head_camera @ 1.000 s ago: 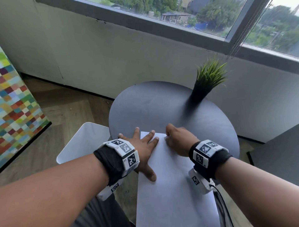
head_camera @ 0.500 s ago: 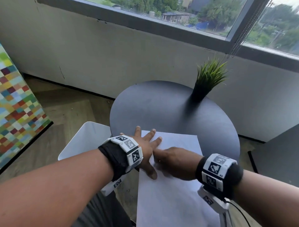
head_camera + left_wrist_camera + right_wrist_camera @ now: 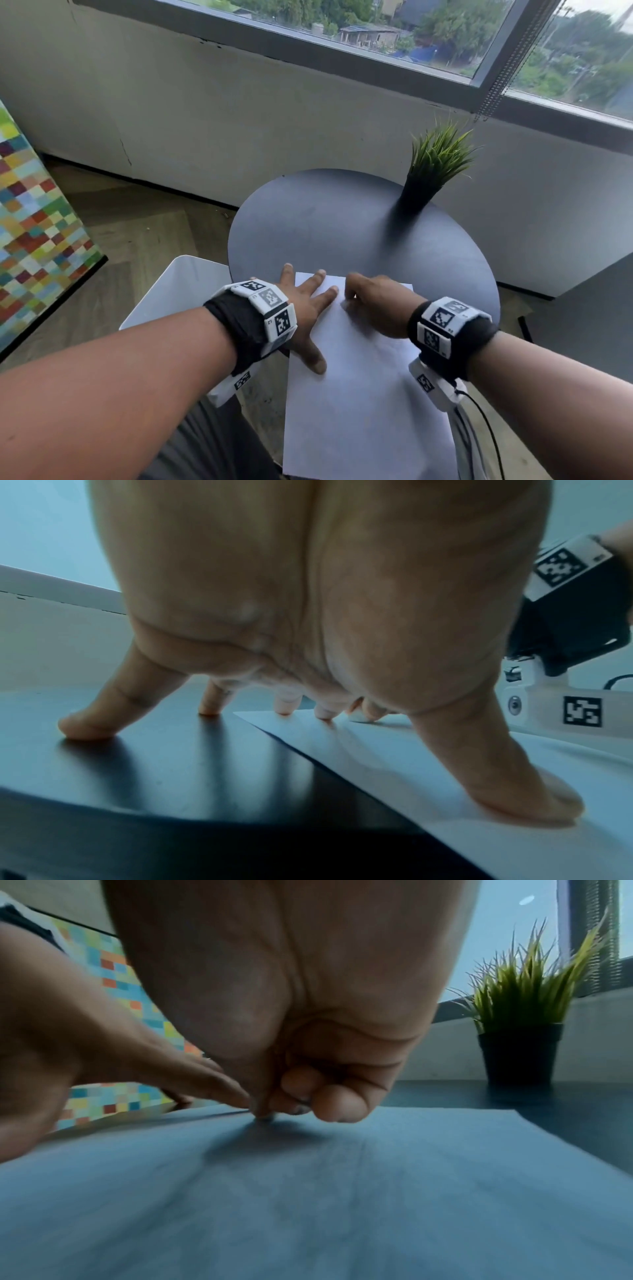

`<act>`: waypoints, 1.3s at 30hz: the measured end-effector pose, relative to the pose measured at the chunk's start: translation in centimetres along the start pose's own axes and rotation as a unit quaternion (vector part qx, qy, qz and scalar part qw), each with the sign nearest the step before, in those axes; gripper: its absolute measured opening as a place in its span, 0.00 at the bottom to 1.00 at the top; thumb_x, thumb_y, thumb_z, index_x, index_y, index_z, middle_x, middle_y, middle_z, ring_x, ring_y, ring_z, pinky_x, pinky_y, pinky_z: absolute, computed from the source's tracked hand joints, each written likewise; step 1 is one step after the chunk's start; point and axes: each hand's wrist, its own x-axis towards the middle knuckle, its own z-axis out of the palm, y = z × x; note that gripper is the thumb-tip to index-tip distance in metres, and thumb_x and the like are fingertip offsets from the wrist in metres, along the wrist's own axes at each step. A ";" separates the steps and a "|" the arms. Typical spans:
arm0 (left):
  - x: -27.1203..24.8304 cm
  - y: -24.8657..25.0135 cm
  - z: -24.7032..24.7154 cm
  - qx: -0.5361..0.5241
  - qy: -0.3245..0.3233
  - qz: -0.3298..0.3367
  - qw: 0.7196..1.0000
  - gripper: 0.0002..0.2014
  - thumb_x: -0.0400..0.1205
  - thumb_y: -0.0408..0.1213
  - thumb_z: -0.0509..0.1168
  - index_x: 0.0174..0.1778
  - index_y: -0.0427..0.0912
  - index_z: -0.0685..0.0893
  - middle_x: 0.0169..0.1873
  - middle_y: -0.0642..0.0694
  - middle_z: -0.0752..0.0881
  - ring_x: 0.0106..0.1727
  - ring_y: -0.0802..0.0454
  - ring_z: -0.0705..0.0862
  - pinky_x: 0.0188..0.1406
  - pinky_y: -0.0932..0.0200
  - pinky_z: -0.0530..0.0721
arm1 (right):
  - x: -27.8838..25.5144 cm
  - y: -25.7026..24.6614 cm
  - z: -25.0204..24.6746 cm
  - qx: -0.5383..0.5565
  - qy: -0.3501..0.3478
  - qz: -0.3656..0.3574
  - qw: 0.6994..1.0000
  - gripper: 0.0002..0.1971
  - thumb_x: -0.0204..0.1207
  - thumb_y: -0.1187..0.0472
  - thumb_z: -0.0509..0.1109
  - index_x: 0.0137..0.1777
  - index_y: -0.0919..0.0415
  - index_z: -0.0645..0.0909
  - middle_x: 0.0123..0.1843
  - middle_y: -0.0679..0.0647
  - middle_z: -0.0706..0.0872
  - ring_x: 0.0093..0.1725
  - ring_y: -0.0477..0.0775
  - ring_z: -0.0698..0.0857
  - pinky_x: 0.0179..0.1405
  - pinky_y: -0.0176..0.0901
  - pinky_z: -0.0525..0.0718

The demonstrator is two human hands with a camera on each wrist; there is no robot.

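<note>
Left hand lies spread flat across left edge of paper sheet. Right hand, fingers curled, presses paper sheet just beside it.

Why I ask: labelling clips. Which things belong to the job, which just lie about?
Job: white paper sheet; left hand pressing it; right hand, fingers curled; round black table.
Idle: green grass plant in black pot; white chair; multicoloured checked panel.

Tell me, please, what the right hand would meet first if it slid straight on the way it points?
Probably the left hand: the right hand, on the paper, points at its fingers, which look almost touching.
</note>
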 end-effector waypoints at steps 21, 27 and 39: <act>-0.5 0.2 -0.4 0.001 -0.001 0.004 1.000 0.64 0.65 0.75 0.72 0.86 0.64 0.35 0.86 0.58 0.33 0.85 0.28 0.35 0.74 0.20 0.59 | -0.4 2.2 0.3 0.052 0.026 0.073 0.996 0.07 0.80 0.47 0.59 0.54 0.46 0.68 0.48 0.58 0.84 0.46 0.64 0.82 0.50 0.54 0.83; 0.6 0.6 1.0 -0.032 0.043 -0.016 0.998 0.52 0.69 0.82 0.56 0.84 0.68 0.40 0.86 0.63 0.34 0.85 0.31 0.37 0.67 0.10 0.54 | -1.5 -1.3 1.1 0.015 -0.014 -0.024 0.999 0.07 0.81 0.55 0.59 0.55 0.55 0.72 0.51 0.55 0.84 0.51 0.60 0.79 0.44 0.48 0.75; 1.0 0.7 1.0 -0.035 0.045 -0.020 0.998 0.55 0.68 0.81 0.61 0.84 0.68 0.37 0.86 0.61 0.34 0.85 0.29 0.36 0.66 0.08 0.53 | -0.2 -1.1 0.7 -0.057 -0.005 -0.011 0.998 0.05 0.82 0.58 0.57 0.47 0.57 0.64 0.48 0.60 0.83 0.41 0.61 0.75 0.37 0.47 0.68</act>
